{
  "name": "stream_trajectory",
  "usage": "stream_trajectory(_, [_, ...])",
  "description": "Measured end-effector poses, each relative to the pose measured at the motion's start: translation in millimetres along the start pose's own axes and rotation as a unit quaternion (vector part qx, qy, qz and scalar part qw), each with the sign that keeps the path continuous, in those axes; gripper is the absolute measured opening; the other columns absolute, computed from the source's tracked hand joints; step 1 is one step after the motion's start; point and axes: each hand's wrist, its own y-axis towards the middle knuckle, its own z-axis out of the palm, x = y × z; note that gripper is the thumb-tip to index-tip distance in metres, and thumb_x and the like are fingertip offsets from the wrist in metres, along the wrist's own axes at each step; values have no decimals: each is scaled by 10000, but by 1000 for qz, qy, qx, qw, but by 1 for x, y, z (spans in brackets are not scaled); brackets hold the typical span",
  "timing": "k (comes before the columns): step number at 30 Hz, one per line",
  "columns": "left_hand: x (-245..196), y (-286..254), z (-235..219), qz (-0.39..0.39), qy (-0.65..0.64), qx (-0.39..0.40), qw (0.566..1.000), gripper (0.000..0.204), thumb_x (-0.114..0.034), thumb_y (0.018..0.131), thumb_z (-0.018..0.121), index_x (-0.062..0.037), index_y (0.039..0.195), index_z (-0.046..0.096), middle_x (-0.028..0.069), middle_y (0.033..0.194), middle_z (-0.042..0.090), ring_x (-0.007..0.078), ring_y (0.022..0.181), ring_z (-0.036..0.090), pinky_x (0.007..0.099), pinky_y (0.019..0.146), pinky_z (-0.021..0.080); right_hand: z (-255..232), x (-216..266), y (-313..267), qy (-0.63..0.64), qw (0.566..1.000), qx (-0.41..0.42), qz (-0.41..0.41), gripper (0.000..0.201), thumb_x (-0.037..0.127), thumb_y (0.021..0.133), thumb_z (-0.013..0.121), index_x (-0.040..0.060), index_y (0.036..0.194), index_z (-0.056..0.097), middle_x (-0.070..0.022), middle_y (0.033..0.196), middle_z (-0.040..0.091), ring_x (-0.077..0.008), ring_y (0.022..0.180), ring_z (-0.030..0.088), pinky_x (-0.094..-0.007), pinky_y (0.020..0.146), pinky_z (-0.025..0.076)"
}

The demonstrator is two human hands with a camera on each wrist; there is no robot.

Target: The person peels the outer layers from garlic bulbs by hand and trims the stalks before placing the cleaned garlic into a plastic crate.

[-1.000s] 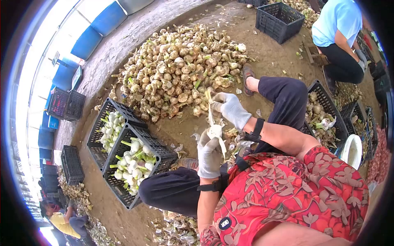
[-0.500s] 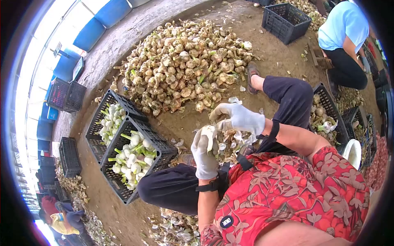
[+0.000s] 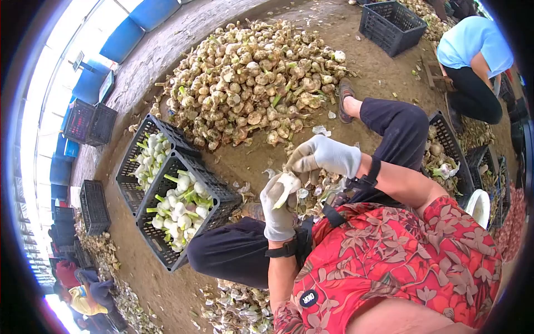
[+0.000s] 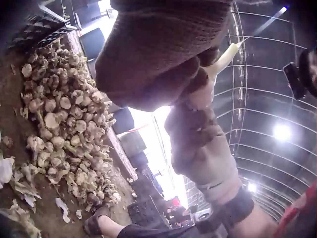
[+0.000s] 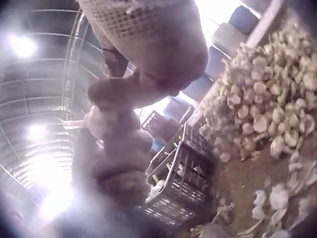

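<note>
In the head view a white garlic bulb (image 3: 288, 181) with a pale stem is gripped by the gloved left hand (image 3: 276, 209), its fingers curled round it. The gloved right hand (image 3: 324, 156) pinches at the bulb's upper side with bent fingers and thumb. The left wrist view has the left hand (image 4: 163, 49) close up, the pale stem (image 4: 224, 62) sticking out beyond its fingers. In the right wrist view the right hand (image 5: 153, 49) is over the bulb (image 5: 97, 123), which is partly hidden between the two hands.
A large heap of unpeeled garlic (image 3: 245, 83) lies ahead. Black crates of peeled bulbs (image 3: 214, 214) stand at the left, an empty black crate (image 3: 392, 28) farther off. A white bucket (image 3: 478, 207) stands at the right. Other people (image 3: 475, 47) sit at the sides.
The right hand has come from the stem's far end, held stretched out a second ago, down to the bulb. Loose strips no longer trail beyond the hands, and the bulb has tilted in the left hand.
</note>
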Motion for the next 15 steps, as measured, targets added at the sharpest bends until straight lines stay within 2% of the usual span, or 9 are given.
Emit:
stream_trajectory(1, [1, 0, -2, 3, 5, 9, 1000, 492, -395, 852, 595, 55, 1048, 627, -9, 699, 588, 25, 505, 446, 175, 439, 269, 2, 1, -3, -65, 998, -10, -19, 191, 127, 848, 653, -9, 975, 692, -77, 820, 701, -148, 692, 668, -285, 585, 545])
stream_trajectory(2, [2, 1, -3, 1, -6, 9, 1000, 480, -376, 848, 600, 57, 1054, 626, 0, 724, 602, 33, 528, 469, 179, 458, 300, 0, -16, 2, -219, 961, -37, -163, 188, 83, 806, 629, -2, 961, 694, -120, 836, 699, -200, 774, 681, -326, 690, 536])
stream_trajectory(5, [5, 2, -2, -7, -15, 9, 1000, 448, -312, 835, 617, 67, 1074, 621, 27, 805, 639, 62, 616, 540, 201, 538, 394, 14, -12, -6, -318, 922, -124, -184, 199, 81, 774, 628, 16, 950, 695, -151, 846, 682, -268, 828, 672, -359, 749, 515])
stream_trajectory(6, [2, 0, 1, -10, -1, 5, 1000, 440, -287, 827, 624, 71, 1082, 618, 36, 837, 648, 75, 658, 564, 213, 580, 426, 16, -6, -8, -359, 902, -132, -203, 160, 78, 777, 617, 41, 913, 692, -142, 866, 673, -310, 820, 655, -366, 719, 518])
stream_trajectory(7, [1, -1, 3, -13, 13, 0, 1000, 433, -262, 819, 631, 76, 1091, 616, 45, 870, 658, 89, 701, 588, 226, 623, 459, 16, -6, -7, -367, 895, -139, -210, 156, 64, 771, 620, 39, 910, 687, -136, 855, 665, -306, 806, 653, -362, 710, 514])
stream_trajectory(12, [3, -2, 9, -22, 28, 55, 998, 379, -48, 783, 665, 47, 1144, 597, 45, 999, 640, 113, 894, 582, 243, 793, 454, 11, -20, 8, -391, 877, -166, -226, 132, 43, 774, 618, 39, 899, 662, -127, 860, 640, -302, 800, 642, -366, 696, 507])
stream_trajectory(15, [0, 0, 13, -5, 53, 40, 998, 362, -78, 800, 680, 34, 1131, 586, 37, 1018, 616, 108, 916, 568, 254, 801, 455, 12, -20, 11, -369, 883, -185, -225, 117, 45, 804, 610, 33, 914, 651, -127, 863, 635, -288, 809, 644, -352, 702, 508])
